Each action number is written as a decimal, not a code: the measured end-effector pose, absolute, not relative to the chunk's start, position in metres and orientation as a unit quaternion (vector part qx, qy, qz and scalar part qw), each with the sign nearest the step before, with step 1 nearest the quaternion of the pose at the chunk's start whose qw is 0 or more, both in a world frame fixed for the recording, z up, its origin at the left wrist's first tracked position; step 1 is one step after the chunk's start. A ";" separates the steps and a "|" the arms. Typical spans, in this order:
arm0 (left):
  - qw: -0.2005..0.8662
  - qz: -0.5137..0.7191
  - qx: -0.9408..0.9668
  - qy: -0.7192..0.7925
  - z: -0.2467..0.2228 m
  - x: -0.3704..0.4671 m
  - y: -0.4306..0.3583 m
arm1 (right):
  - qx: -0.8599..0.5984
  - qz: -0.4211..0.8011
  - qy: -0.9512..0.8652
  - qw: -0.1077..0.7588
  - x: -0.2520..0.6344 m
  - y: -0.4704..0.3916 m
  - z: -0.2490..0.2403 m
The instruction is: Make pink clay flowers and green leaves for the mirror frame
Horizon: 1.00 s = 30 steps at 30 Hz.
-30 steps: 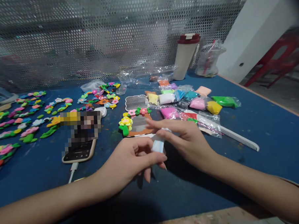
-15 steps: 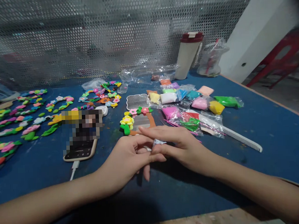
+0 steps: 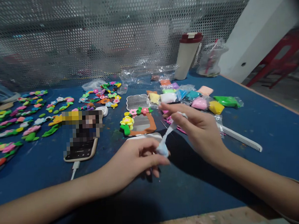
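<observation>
Pale blue clay (image 3: pixel 162 149) is pinched between the thumb and fingers of my left hand (image 3: pixel 139 156). A whitish strip of it stretches up to my right hand (image 3: pixel 198 128), whose thumb and fingers grip the upper end. Just beyond my hands lies a small mirror with a brown clay frame (image 3: pixel 150 123), decorated with yellow, pink and red flowers and green leaves. A white rounded edge (image 3: pixel 145 136) shows between the mirror and my left hand; the rest of it is hidden.
Bags of coloured clay (image 3: pixel 168 97) lie behind my right hand, with a white comb (image 3: pixel 240 138) to the right. A phone (image 3: pixel 82 141) on a cable and clay-flower frames (image 3: pixel 60 104) are at left. A tumbler (image 3: pixel 188 55) stands at the back.
My hands, together before, have moved apart. My right hand went up and to the right, drawing the pale clay into a strip. More of the brown frame and the white edge now show.
</observation>
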<state>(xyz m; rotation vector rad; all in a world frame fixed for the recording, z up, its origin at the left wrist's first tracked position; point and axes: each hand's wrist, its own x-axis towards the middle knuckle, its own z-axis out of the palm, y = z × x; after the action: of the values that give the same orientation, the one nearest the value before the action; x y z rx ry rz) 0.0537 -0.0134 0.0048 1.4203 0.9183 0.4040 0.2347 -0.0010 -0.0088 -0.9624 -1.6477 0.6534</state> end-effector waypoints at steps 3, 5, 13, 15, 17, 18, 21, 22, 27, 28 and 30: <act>0.670 0.245 0.594 0.371 0.004 0.052 -0.010 | -0.373 0.296 -0.714 0.513 0.235 -0.001 -0.007; 0.678 0.260 0.585 0.361 0.005 0.051 -0.011 | -0.344 0.315 -0.758 0.456 0.232 -0.002 -0.009; 0.587 0.239 0.624 0.457 0.013 0.054 -0.019 | -0.344 0.360 -0.758 0.421 0.222 -0.014 -0.011; 0.580 0.223 0.631 0.464 0.013 0.056 -0.018 | -0.362 0.390 -0.731 0.427 0.222 -0.013 -0.009; 0.590 0.206 0.629 0.463 0.012 0.057 -0.017 | -0.388 0.410 -0.702 0.433 0.223 -0.009 -0.008; 0.597 0.200 0.626 0.461 0.011 0.058 -0.017 | -0.404 0.416 -0.686 0.440 0.224 -0.006 -0.009; 0.622 0.193 0.613 0.447 0.007 0.057 -0.015 | -0.432 0.432 -0.628 0.482 0.228 0.001 -0.012; 0.631 0.200 0.605 0.441 0.005 0.056 -0.015 | -0.424 0.441 -0.610 0.503 0.229 0.003 -0.013; 0.690 0.274 0.539 0.396 0.000 0.055 -0.013 | -0.341 0.485 -0.645 0.482 0.230 0.006 -0.016; 0.699 0.281 0.532 0.387 0.000 0.056 -0.013 | -0.332 0.489 -0.665 0.456 0.229 0.005 -0.016; 0.699 0.274 0.537 0.385 0.000 0.056 -0.015 | -0.315 0.499 -0.696 0.408 0.227 0.003 -0.015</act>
<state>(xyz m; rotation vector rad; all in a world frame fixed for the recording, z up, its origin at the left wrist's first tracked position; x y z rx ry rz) 0.0562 -0.0153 0.0005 1.1963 0.8578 0.6104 0.2267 0.0028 -0.0148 -0.7939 -1.7547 1.2588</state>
